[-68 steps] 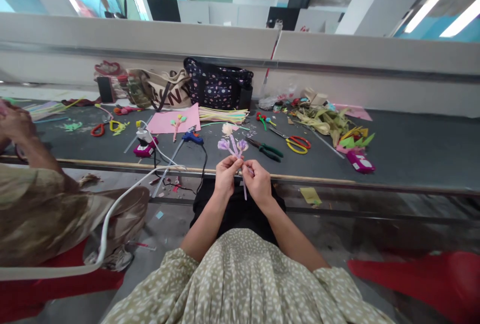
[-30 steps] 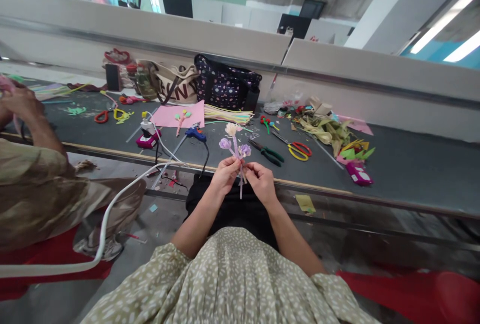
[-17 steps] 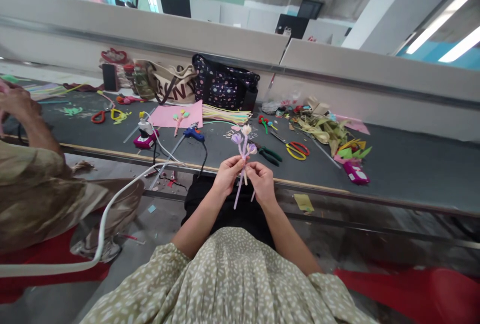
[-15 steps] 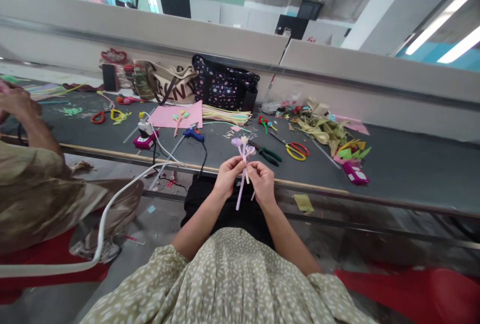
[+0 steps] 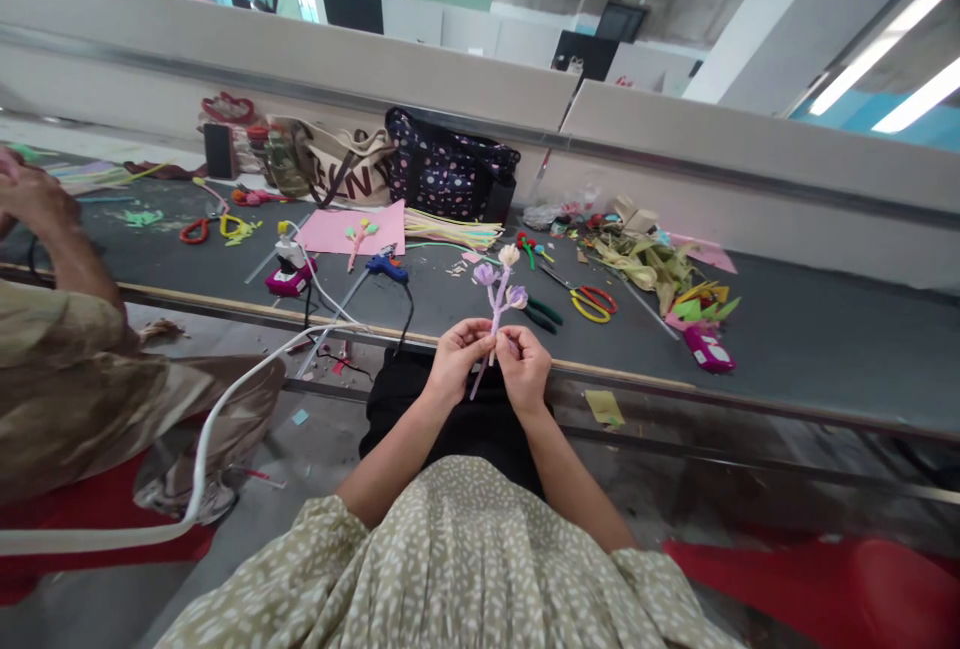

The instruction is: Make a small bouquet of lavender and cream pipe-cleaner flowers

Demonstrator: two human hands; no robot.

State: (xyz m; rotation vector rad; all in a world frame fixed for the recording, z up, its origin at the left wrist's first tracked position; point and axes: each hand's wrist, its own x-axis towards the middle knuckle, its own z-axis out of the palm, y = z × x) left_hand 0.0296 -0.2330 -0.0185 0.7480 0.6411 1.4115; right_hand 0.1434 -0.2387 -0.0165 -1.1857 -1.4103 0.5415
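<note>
The left hand (image 5: 456, 361) and right hand (image 5: 525, 366) pinch the flower stem (image 5: 496, 312) in a closed grip; three blooms (image 5: 486, 274) are attached, loose ends (image 5: 478, 386) seemingly unfinished.

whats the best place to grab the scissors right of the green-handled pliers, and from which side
Probably by the red and yellow handle loops, coming from the near right with the right hand, once it is free of the purple flower sprig. The scissors lie flat on the table, loops toward the near right and blades pointing away to the far left.
</note>
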